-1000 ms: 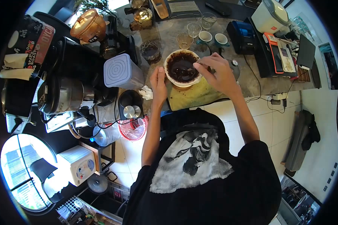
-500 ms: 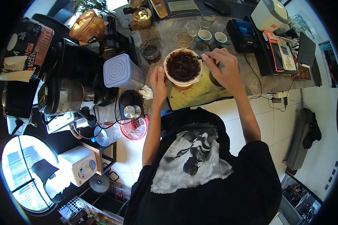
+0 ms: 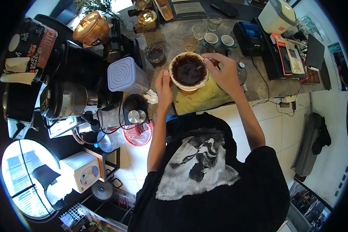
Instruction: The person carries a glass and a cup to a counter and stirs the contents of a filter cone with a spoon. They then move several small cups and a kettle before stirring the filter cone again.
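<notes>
A coffee dripper with a pale paper filter [image 3: 175, 82] stands on a folded yellow-green cloth [image 3: 197, 98], with dark wet coffee [image 3: 187, 74] inside. At the dripper's left side, my left hand [image 3: 164, 88] has its thumb and fingers closed against it; the exact grip is partly hidden. My right hand [image 3: 225, 73] pinches a spoon [image 3: 200, 67] over the right rim, and the spoon's lower end dips into the coffee. Beside the right hand, a round metal item [image 3: 242, 73] is partly covered.
Behind the dripper are a glass [image 3: 190, 43], two cups [image 3: 211, 38] and a glass of dark liquid [image 3: 155, 54]. A lidded plastic container [image 3: 127, 75], crumpled tissue [image 3: 151, 96] and a grinder-like machine [image 3: 65, 98] are left. A black printer [image 3: 248, 36] stands right, its cable trailing down.
My right hand has shifted slightly left, and the spoon sits further inside the dripper. The coffee surface looks smoother and more liquid. My left hand stays at the dripper's side.
</notes>
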A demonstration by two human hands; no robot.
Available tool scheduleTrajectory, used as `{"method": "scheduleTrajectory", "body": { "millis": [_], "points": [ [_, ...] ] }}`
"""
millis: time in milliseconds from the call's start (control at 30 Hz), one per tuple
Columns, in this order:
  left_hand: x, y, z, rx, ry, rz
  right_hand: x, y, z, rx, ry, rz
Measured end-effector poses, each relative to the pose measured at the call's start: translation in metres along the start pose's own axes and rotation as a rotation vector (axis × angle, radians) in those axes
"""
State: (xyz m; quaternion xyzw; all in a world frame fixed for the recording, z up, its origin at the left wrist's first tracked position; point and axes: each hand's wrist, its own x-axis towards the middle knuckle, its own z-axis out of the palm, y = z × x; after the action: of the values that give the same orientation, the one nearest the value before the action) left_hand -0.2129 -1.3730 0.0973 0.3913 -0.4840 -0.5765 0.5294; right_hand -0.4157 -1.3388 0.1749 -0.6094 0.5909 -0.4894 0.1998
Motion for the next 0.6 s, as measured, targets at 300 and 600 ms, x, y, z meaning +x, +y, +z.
{"method": "scheduleTrajectory", "body": {
  "millis": [300,600],
  "points": [
    [0.001,-0.001,-0.003,0.041,-0.027,0.024,0.007,0.002,-0.002,0.282,-0.034,0.085],
    [0.001,-0.001,-0.002,0.025,-0.030,0.027,0.013,-0.013,-0.010,0.228,0.042,-0.047]
  ]
}}
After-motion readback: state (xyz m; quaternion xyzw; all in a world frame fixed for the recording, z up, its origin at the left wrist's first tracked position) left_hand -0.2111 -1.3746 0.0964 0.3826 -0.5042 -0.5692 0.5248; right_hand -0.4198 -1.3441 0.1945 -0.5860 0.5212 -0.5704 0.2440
